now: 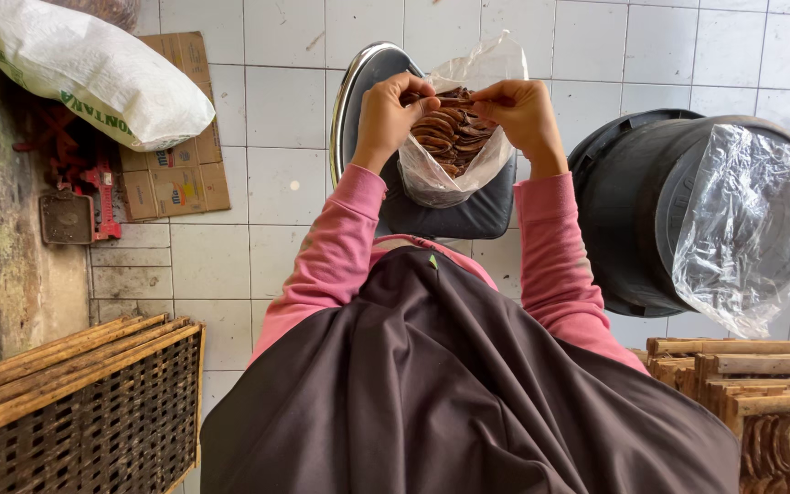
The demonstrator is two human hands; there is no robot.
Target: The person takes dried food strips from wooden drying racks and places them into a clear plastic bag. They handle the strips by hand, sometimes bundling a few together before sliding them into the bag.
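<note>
A clear plastic bag [454, 174] filled with several brown curved snack pieces [450, 133] hangs over a round metal tray [358, 101]. My left hand [393, 114] grips the bag's left rim, fingers pinched at the opening. My right hand [523, 110] grips the right rim, holding the mouth apart. Both arms wear pink sleeves, and a dark brown cloth covers my lap below them.
A black bucket [637, 210] with a clear plastic bag [747, 229] draped on it lies at the right. Wooden racks stand at lower left [75, 402] and lower right [752, 393]. A white sack [84, 69], flattened cardboard [176, 174] and a red tool [93, 192] lie on the white tiled floor.
</note>
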